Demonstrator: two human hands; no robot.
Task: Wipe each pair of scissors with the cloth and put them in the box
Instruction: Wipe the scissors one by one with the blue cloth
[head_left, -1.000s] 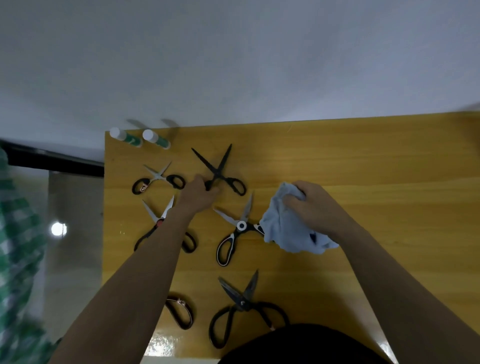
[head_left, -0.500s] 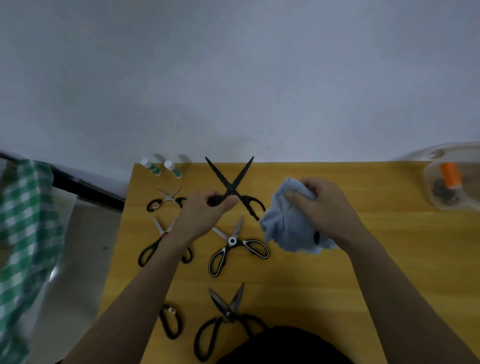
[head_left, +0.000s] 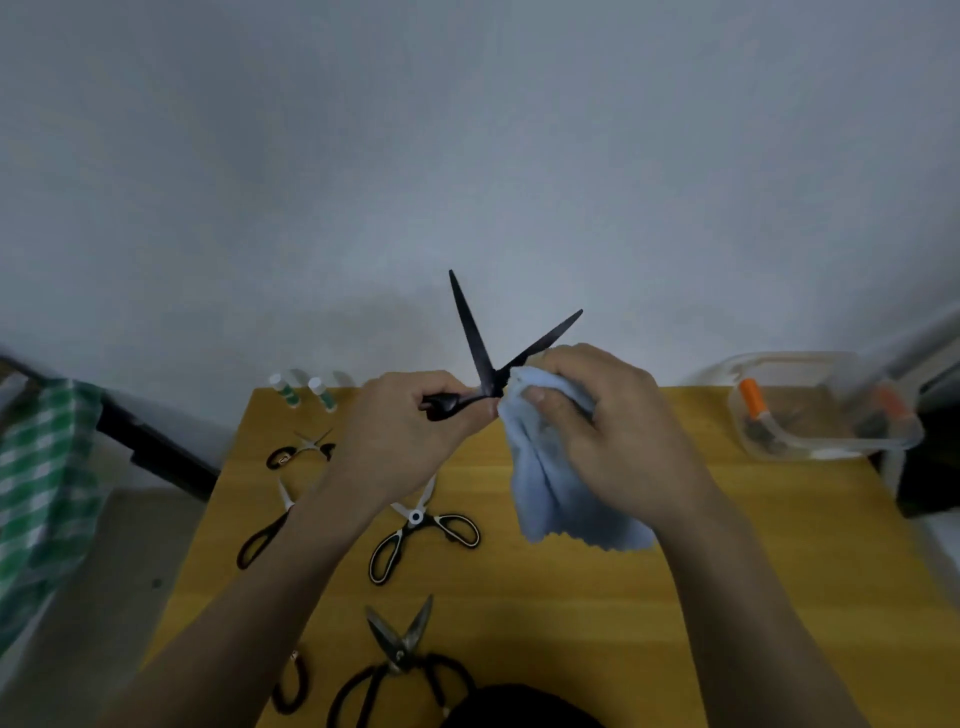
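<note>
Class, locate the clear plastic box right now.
In the head view, the clear plastic box sits at the wooden table's far right corner, beyond the right hand holding the cloth.

All-black scissors (head_left: 480, 358) meet a pale blue cloth (head_left: 550, 483) above a honey-yellow wood-grain surface (head_left: 727, 545); a pair with black-and-white handles (head_left: 415, 535) lies below, green-and-white tubes (head_left: 304, 391) at the far edge, an orange-handled item (head_left: 751, 397) in the clear box (head_left: 826, 447), green-and-white check fabric (head_left: 41, 483) at left
</note>
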